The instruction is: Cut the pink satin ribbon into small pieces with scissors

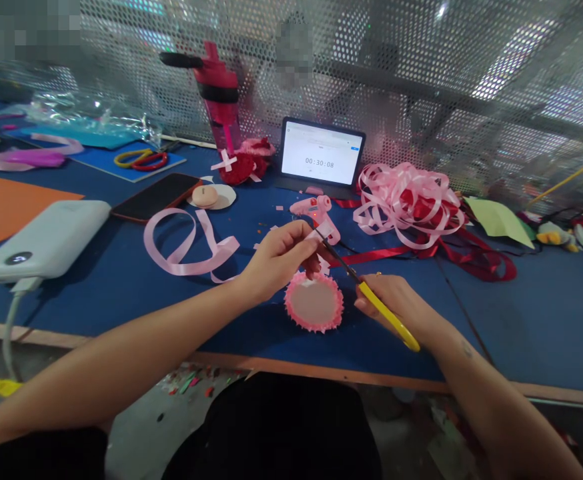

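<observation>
My left hand (pixel 286 253) is closed in a pinch on a short end of pale pink ribbon (pixel 327 231). In my right hand (pixel 396 300) is a pair of scissors (pixel 389 315) with yellow handles, its dark blades pointing up and left at the ribbon end. Whether the blades touch the ribbon I cannot tell. Just below my left fingertips lies a round disc (pixel 314 303) with a pale face and a frilled pink edge. A pink glue gun (pixel 316 210) lies behind my left hand. To the left, a loose length of pink ribbon (pixel 191 263) curls on the table.
A tablet (pixel 321 157) showing a timer stands at the back. Tangled pink ribbon (pixel 406 207) lies right, with red ribbon (pixel 486 260) beside it. Leftward are a phone (pixel 156 197), a white power bank (pixel 46 240) with a cable and more scissors (pixel 141 160). A pink bottle (pixel 219 100) stands behind.
</observation>
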`<state>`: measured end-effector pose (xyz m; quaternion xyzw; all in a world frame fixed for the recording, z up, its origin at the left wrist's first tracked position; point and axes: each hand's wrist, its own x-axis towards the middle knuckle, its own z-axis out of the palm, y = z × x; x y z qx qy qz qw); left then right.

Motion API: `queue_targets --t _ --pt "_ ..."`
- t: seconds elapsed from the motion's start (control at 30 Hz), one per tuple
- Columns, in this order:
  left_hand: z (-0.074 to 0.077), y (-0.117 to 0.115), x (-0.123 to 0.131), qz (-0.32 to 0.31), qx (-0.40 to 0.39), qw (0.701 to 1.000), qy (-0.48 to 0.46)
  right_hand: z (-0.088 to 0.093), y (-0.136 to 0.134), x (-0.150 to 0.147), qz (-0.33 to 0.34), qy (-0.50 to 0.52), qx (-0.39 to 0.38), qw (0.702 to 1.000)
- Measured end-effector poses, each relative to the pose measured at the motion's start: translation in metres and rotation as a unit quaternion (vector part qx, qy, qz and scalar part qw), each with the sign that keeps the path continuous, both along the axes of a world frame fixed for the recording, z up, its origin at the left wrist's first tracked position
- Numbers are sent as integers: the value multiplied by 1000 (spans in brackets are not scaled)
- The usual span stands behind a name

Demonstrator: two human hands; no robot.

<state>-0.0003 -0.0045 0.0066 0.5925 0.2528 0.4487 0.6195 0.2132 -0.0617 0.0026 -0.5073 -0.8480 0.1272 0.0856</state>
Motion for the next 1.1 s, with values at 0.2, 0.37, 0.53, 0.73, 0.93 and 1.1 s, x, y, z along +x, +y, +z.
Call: queue_targets --t 0.2,0.37,0.53,0.73,0.93,1.1 --pt "-1 0 0 -9 4 1000 -5 0 -1 0 2 0 4 1000" --pt "-2 1 0 -17 6 1000 -12 0 0 -1 -6 -5 4 1000" --pt "-3 2 1 -24 4 999 -26 -1 1 0 -3 -7 7 1000" --pt "-2 2 2 -21 -7 999 -30 -1 0 0 -4 -7 15 1000" --pt "-2 2 2 -19 -10 999 -27 -3 1 0 -4 -12 25 1000" --pt "-2 1 1 -18 -6 999 -30 -6 2 1 0 -20 39 999"
